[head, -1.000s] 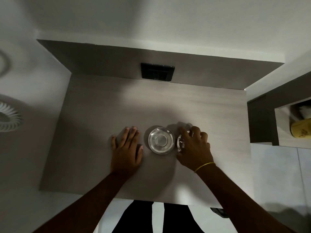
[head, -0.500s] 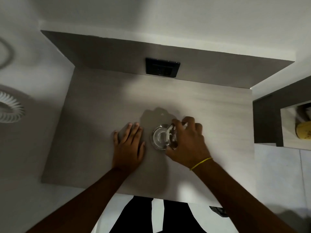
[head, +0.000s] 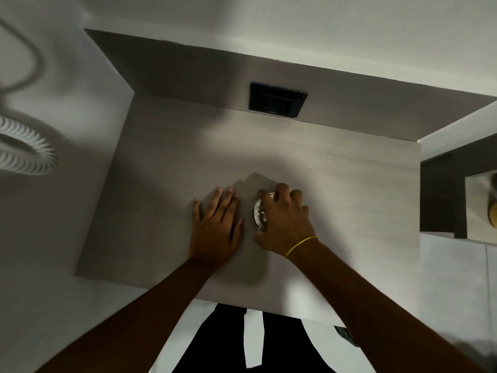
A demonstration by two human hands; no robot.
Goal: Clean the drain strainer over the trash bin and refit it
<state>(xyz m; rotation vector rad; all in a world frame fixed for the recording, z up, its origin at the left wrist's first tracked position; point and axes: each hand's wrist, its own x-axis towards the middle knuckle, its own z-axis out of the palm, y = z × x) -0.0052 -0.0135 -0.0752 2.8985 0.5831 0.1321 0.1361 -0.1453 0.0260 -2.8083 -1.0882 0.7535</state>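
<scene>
A grey, flat-bottomed basin (head: 336,184) fills the view below me, with a black slot (head: 277,99) in its far wall. The drain strainer (head: 258,214) sits at the drain in the middle of the floor, with only its left rim showing from under my right hand (head: 285,219). My fingers curl over it and my thumb closes on the near edge, so I am clamped on it. It lies straight beneath my palm, so seating it looks like a plain press downward. My left hand (head: 215,227) lies flat and spread just beside it, touching the floor only. A second ago I held the strainer on edge to the right of the open drain; now it covers it. The left hand has not shifted.
</scene>
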